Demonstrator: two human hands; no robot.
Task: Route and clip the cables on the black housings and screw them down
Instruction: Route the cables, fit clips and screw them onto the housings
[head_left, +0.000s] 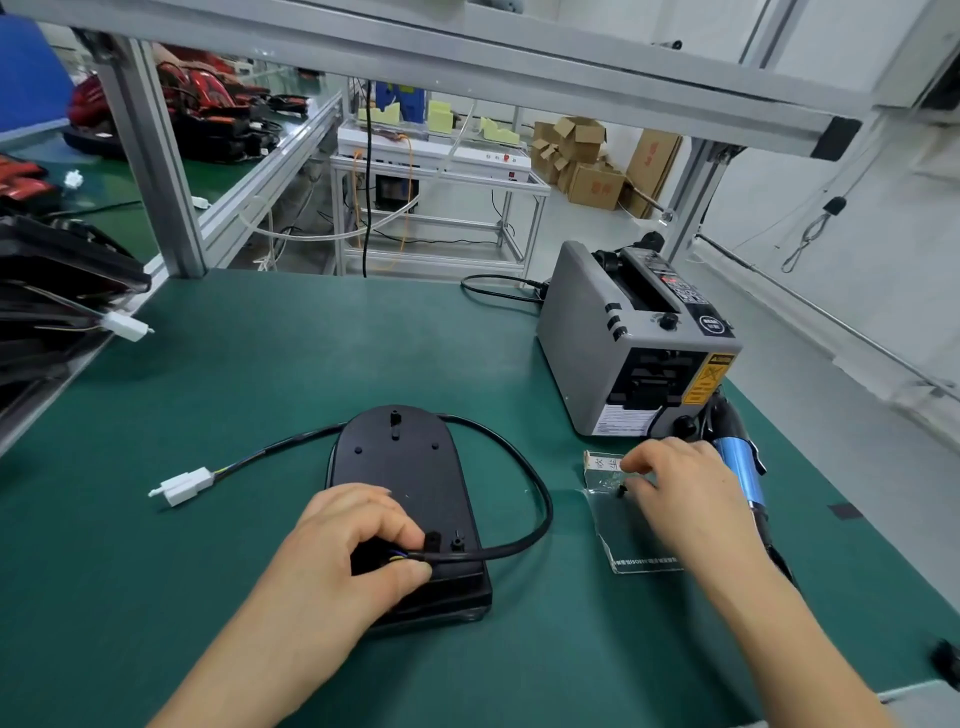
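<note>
the black housing (410, 499) lies flat on the green mat (260, 364), its near end under the left hand (353, 551). it is judged rigid and light, and best steadied there. the cable (524, 467), judged stiff but springy, loops off the right side and is pinched between thumb and fingers where its wires enter. a small screw (621, 491), easily dropped, seems pinched by the curled right hand (675, 488) over a clear bag (634, 540).

Looking over a green bench mat (260, 364) under an aluminium frame (156, 171). Beyond it, standing on pale floor (779, 301), a white metal-framed stand (436, 153). Cardboard boxes (592, 182) piled behind. White wall (841, 47) up right, second green bench (119, 192) off left. Bright, even light throughout.
</note>
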